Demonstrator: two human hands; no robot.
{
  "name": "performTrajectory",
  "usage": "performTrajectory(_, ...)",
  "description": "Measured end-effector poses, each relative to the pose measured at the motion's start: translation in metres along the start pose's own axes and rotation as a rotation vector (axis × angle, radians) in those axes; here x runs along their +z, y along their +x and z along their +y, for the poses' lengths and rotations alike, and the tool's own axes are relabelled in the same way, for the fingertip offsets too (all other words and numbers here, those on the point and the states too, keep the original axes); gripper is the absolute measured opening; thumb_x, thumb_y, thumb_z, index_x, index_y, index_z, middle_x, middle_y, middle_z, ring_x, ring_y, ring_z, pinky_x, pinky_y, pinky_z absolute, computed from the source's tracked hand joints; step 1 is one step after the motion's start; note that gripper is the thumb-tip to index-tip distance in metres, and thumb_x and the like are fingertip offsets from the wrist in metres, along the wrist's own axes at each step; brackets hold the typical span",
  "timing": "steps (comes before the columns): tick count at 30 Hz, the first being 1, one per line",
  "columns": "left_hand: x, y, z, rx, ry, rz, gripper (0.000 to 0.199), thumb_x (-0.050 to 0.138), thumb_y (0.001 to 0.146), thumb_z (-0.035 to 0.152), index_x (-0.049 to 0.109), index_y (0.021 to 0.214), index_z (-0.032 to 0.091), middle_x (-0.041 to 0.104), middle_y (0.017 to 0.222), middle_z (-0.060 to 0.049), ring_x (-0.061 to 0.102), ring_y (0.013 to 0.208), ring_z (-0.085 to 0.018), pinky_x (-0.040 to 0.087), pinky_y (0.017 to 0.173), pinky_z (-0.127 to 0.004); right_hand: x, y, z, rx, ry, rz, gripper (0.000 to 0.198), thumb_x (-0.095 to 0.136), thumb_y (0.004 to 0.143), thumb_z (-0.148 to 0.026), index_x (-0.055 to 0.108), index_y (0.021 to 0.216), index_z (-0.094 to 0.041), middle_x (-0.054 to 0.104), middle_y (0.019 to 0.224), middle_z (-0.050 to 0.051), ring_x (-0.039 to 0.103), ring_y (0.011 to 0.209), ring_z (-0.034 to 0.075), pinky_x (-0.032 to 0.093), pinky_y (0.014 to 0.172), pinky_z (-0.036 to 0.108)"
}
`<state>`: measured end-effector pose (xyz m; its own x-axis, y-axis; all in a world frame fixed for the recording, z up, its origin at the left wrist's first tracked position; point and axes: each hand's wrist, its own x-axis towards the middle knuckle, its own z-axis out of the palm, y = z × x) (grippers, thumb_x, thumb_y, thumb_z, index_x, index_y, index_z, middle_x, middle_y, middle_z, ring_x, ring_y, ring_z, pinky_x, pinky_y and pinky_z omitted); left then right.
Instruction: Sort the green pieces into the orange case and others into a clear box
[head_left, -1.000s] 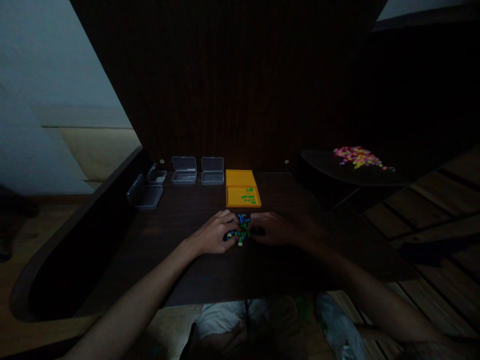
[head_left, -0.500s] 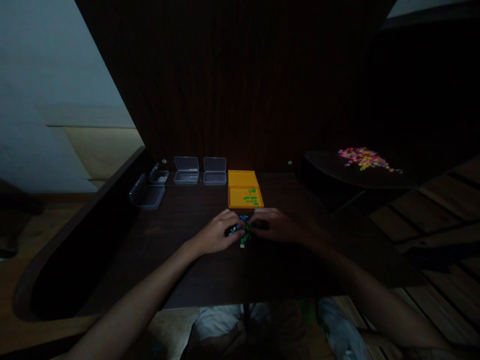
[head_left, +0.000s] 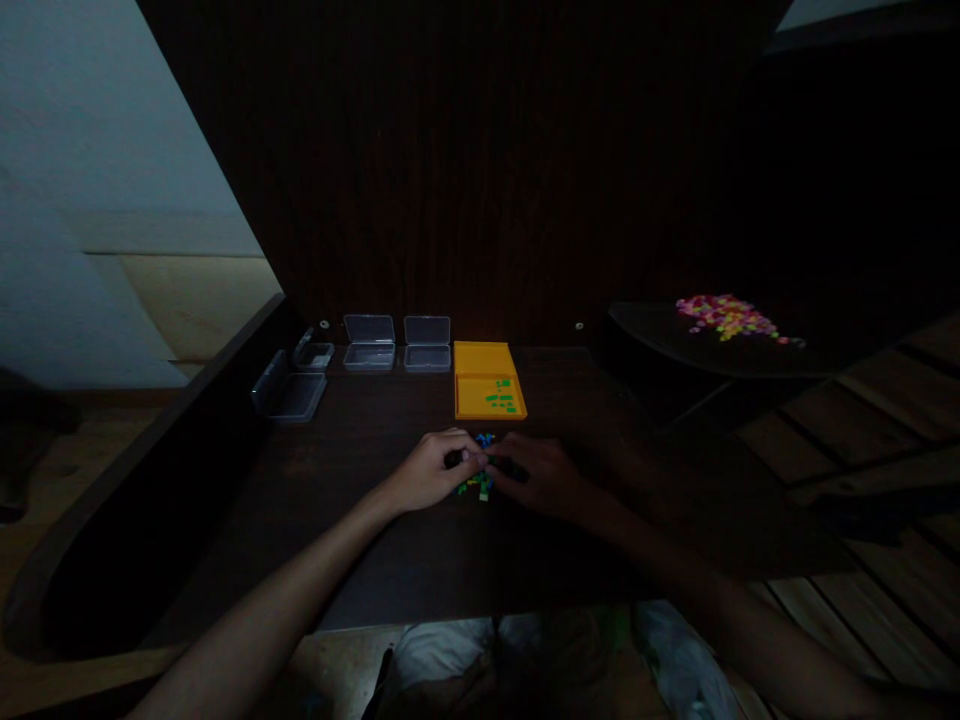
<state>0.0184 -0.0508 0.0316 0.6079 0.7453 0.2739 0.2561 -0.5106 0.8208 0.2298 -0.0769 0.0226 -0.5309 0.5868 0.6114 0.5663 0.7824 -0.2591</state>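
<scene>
A small heap of blue, green and yellow pieces [head_left: 481, 483] lies on the dark wooden table [head_left: 375, 560]. My left hand [head_left: 431, 470] rests at the heap's left side, fingers curled over it. From the right, my right hand [head_left: 541, 475] covers the other side, fingertips meeting the left hand's. The scene is dim, and whether either hand pinches a piece is hidden. Behind the heap stands an open orange box [head_left: 487, 393] with several green pieces in its tray.
Clear plastic boxes stand open along the back: two [head_left: 369, 343] [head_left: 426, 343] beside the orange box, two more [head_left: 289, 392] [head_left: 313, 350] at the left. A pile of pink and yellow pieces [head_left: 724, 315] lies on a dark ledge at the right. A dark panel rises behind.
Both hands have drawn a little toward me and closed together over the heap, so fewer pieces show between them.
</scene>
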Motion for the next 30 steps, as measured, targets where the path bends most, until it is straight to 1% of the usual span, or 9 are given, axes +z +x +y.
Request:
performTrajectory(3, 0.0, 0.0, 0.001, -0.018, -0.003, -0.001, 0.025, 0.055, 0.093, 0.031, 0.068, 0.081, 0.014, 0.064, 0.077, -0.003, 0.058, 0.074, -0.014, 0.044, 0.073, -0.025, -0.004, 0.003, 0.001, -0.04, -0.032, -0.013, 0.013, 0.057, 0.094, -0.027, 0.063, 0.099, -0.018, 0.069, 0.083, 0.004, 0.065, 0.071, 0.013, 0.048, 0.062, 0.022)
performTrajectory(9, 0.002, -0.001, 0.004, -0.037, -0.015, 0.002, 0.023, 0.053, 0.092, 0.03, 0.064, 0.079, 0.014, 0.063, 0.075, -0.002, 0.057, 0.072, -0.014, 0.044, 0.07, -0.024, -0.013, 0.009, 0.005, -0.115, -0.031, -0.095, 0.014, 0.055, 0.094, -0.024, 0.065, 0.102, -0.018, 0.07, 0.086, 0.006, 0.065, 0.075, 0.013, 0.048, 0.065, 0.023)
performTrajectory(15, 0.0, 0.0, 0.005, -0.048, -0.032, 0.069, 0.024, 0.051, 0.093, 0.03, 0.064, 0.081, 0.015, 0.065, 0.077, -0.002, 0.059, 0.074, -0.014, 0.045, 0.071, -0.025, -0.016, 0.016, 0.012, -0.063, 0.058, -0.124, 0.013, 0.056, 0.094, -0.027, 0.067, 0.096, -0.018, 0.07, 0.085, 0.005, 0.065, 0.076, 0.013, 0.047, 0.066, 0.022)
performTrajectory(17, 0.0, 0.001, 0.005, -0.052, -0.039, 0.111, 0.023, 0.052, 0.093, 0.032, 0.066, 0.086, 0.015, 0.066, 0.08, -0.003, 0.06, 0.075, -0.014, 0.046, 0.072, -0.025, -0.019, 0.02, 0.019, -0.021, 0.087, -0.1, 0.014, 0.057, 0.093, -0.028, 0.067, 0.094, -0.018, 0.07, 0.083, 0.004, 0.065, 0.074, 0.013, 0.047, 0.066, 0.023)
performTrajectory(21, -0.002, 0.002, 0.003, -0.044, -0.027, 0.171, 0.02, 0.055, 0.092, 0.032, 0.066, 0.093, 0.015, 0.066, 0.082, -0.003, 0.06, 0.075, -0.014, 0.047, 0.071, -0.025, -0.028, 0.033, 0.045, 0.156, 0.089, -0.044, 0.019, 0.059, 0.091, -0.031, 0.07, 0.083, -0.017, 0.064, 0.072, 0.003, 0.056, 0.063, 0.013, 0.043, 0.059, 0.023)
performTrajectory(23, -0.002, 0.002, 0.002, -0.035, -0.005, 0.178, 0.019, 0.055, 0.092, 0.03, 0.067, 0.093, 0.015, 0.066, 0.082, -0.004, 0.061, 0.076, -0.014, 0.047, 0.072, -0.025, -0.031, 0.039, 0.062, 0.217, 0.11, -0.101, 0.019, 0.061, 0.088, -0.031, 0.071, 0.082, -0.016, 0.062, 0.071, 0.003, 0.054, 0.061, 0.012, 0.04, 0.057, 0.023)
performTrajectory(26, -0.002, 0.002, 0.001, -0.024, 0.022, 0.169, 0.018, 0.055, 0.092, 0.028, 0.067, 0.09, 0.015, 0.066, 0.082, -0.004, 0.061, 0.077, -0.014, 0.048, 0.073, -0.026, -0.028, 0.046, 0.085, 0.335, 0.196, -0.263, 0.021, 0.064, 0.084, -0.033, 0.072, 0.077, -0.015, 0.062, 0.067, 0.002, 0.051, 0.057, 0.011, 0.037, 0.054, 0.022)
performTrajectory(28, -0.002, 0.002, 0.001, -0.017, 0.034, 0.163, 0.018, 0.054, 0.092, 0.027, 0.067, 0.089, 0.015, 0.067, 0.082, -0.004, 0.061, 0.077, -0.015, 0.047, 0.074, -0.026, -0.024, 0.048, 0.096, 0.413, 0.231, -0.358, 0.021, 0.065, 0.081, -0.034, 0.072, 0.077, -0.014, 0.061, 0.065, 0.001, 0.05, 0.056, 0.011, 0.035, 0.053, 0.022)
performTrajectory(30, -0.002, 0.001, 0.001, -0.012, 0.044, 0.159, 0.018, 0.054, 0.093, 0.027, 0.067, 0.089, 0.016, 0.067, 0.081, -0.004, 0.06, 0.078, -0.015, 0.047, 0.073, -0.026, -0.02, 0.05, 0.103, 0.451, 0.229, -0.429, 0.021, 0.066, 0.079, -0.033, 0.073, 0.078, -0.013, 0.061, 0.064, 0.001, 0.049, 0.055, 0.011, 0.034, 0.052, 0.022)
